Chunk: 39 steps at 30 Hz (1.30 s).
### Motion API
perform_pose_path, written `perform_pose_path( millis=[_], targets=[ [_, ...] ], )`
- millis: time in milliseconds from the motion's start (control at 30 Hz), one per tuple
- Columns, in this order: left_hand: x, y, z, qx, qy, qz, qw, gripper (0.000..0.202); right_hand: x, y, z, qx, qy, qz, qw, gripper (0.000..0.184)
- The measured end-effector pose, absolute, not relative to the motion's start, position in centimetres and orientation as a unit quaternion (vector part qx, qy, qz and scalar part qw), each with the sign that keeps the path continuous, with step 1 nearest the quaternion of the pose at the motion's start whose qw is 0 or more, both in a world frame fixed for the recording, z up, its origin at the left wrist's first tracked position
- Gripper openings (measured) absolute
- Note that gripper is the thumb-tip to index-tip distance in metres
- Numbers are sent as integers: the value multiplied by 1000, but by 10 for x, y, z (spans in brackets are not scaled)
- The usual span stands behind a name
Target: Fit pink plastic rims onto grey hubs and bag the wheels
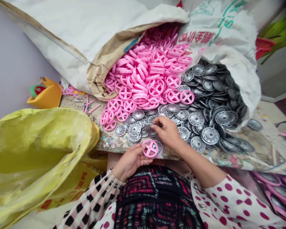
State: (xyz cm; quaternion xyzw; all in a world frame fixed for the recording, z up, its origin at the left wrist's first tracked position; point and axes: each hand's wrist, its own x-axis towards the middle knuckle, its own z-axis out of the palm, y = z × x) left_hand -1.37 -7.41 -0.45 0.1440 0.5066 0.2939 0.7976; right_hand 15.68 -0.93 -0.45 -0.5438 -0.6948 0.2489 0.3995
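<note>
My left hand holds a pink plastic wheel ring with cross spokes between thumb and fingers, near the table's front edge. Just behind that ring, a grey disc in a pink rim shows partly; whether it is held too is hard to see. My right hand reaches over the grey pile, its thumb and forefinger pinched on a grey wheel disc. Loose grey discs lie around the fingers. Behind them, a heap of pink wheel rings spills from a paper-lined sack.
A white woven sack on the right spills grey discs onto the worn table. At left, a large yellow bag gapes beside the table, below an orange plastic piece. Assembled pink-and-grey wheels sit at lower right.
</note>
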Motion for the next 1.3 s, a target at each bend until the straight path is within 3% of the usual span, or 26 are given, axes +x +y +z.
perform_pose_path(
  millis=[133, 267, 433, 667, 900, 1033, 1167, 1300],
  targets=[
    [-14, -73, -4, 135, 488, 322, 800, 15, 162, -23, 5, -546, -565, 359, 505, 13],
    [-11, -73, -5, 141, 436, 357, 814, 18, 158, -53, -1, -543, -498, 482, 474, 20],
    [-6, -76, -9, 175, 389, 375, 823, 29, 154, -78, -16, -602, -579, 369, 408, 15],
    [-2, -82, -10, 266, 413, 373, 787, 31, 155, -87, -14, -566, -577, 462, 364, 22],
    [-6, -79, -4, 340, 482, 323, 740, 41, 156, -88, -17, -546, -514, 512, 419, 24],
    [-18, -79, -7, 368, 571, 291, 674, 33, 177, -80, -12, -584, -440, 472, 493, 30],
    [-22, -87, -13, 306, 612, 212, 698, 27, 181, -85, -19, -608, -502, 457, 412, 26],
    [-17, -92, -14, 248, 593, 231, 730, 24, 169, -96, -29, -623, -639, 332, 304, 22]
  ],
)
